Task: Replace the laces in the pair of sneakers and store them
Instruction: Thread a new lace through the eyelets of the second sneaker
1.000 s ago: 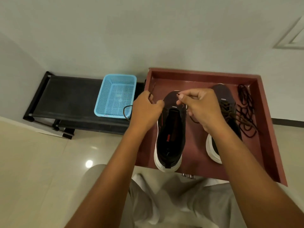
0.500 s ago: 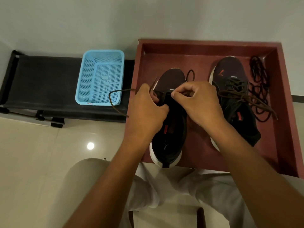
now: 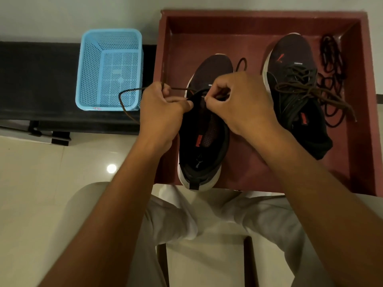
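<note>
Starting at the left, a low black bench (image 3: 41, 83) stands on the pale tiled floor and carries a light-blue perforated plastic basket (image 3: 109, 69), probably set there within reach to take the shoes or the discarded laces once the work is done. Beside it, the dark-red wooden tray with raised walls (image 3: 259, 19) keeps both shoes and the loose cords corralled in front of the seated person. The left hand (image 3: 163, 112) pinches one run of a thin brown shoelace (image 3: 128, 94), whose free end loops out over the tray's left wall toward the basket; holding it taut like this likely stops it slipping back through. Just to the right, the dark maroon sneaker with a white sole (image 3: 205, 141) lies heel toward the person with its mouth open, which gives straight access to the front eyelets. The right hand (image 3: 238, 102) has its fingers curled and pinches the other end of the same lace at the shoe's throat, seemingly feeding it through the first holes, so this shoe is barely begun. Further right, the second matching sneaker (image 3: 294, 79) already wears brown lacing, loosely tied. At the far right a tangled pile of black laces (image 3: 331, 65) lies against the tray wall, presumably the old ones.
</note>
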Available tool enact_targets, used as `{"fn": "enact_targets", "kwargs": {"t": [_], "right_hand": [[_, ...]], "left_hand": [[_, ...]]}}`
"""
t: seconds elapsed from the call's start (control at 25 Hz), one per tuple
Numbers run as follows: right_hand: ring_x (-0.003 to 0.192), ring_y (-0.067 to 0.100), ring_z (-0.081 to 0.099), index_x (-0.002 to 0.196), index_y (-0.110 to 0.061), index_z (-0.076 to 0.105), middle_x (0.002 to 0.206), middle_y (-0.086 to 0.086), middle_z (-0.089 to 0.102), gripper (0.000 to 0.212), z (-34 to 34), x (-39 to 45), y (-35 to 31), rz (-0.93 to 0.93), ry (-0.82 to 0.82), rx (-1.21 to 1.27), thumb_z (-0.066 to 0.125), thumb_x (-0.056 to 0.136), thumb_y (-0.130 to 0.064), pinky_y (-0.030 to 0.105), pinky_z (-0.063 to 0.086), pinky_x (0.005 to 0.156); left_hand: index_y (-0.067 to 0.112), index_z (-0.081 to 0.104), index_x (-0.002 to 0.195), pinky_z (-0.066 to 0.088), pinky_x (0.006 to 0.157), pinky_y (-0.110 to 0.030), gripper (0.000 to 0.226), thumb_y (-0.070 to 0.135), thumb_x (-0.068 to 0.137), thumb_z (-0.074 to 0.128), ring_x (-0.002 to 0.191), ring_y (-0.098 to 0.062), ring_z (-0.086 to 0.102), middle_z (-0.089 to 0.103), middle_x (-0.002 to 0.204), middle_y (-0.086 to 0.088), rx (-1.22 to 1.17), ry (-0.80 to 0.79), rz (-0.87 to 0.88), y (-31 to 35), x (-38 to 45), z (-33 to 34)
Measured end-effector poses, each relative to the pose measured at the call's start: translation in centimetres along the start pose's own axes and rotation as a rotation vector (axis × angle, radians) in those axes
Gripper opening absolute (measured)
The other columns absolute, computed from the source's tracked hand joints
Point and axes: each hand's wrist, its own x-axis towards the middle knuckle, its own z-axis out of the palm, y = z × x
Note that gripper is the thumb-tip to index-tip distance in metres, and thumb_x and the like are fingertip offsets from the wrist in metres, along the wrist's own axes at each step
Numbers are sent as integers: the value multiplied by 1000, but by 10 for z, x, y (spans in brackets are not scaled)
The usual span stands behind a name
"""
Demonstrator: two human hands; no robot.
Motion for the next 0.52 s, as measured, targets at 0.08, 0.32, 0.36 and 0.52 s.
{"fn": "enact_targets", "kwargs": {"t": [0.08,0.32,0.36,0.52], "right_hand": [[75,5,65,82,-22,76,79,-12,70,11,2,2,0,-28,-16,-20,70,91,-22,13,46,66],[74,2,59,84,-23,76,81,-13,66,9,7,6,2,-50,-26,-91,71,91,-24,2,33,61],[74,2,58,84,-23,76,81,-15,65,9,8,6,2,-53,-20,-99,71,91,-25,0,33,63],[77,6,64,84,-21,77,83,-11,71,10,12,6,3,-51,20,-56,71,91,-24,4,34,71]], "left_hand": [[17,40,89,61,90,-48,46,-6,78,78,87,-28,77,75,90,-18,-44,0,-29,1,0,0],[13,41,94,63,86,-42,44,-10,79,75,85,-26,77,74,85,-13,-106,-29,-45,5,-4,0],[12,41,95,63,86,-42,44,-10,78,75,86,-27,77,74,86,-14,-102,-31,-41,5,-4,0],[17,40,89,61,91,-48,44,-9,79,74,93,-30,76,74,98,-24,-97,-50,-31,3,-2,0]]}}
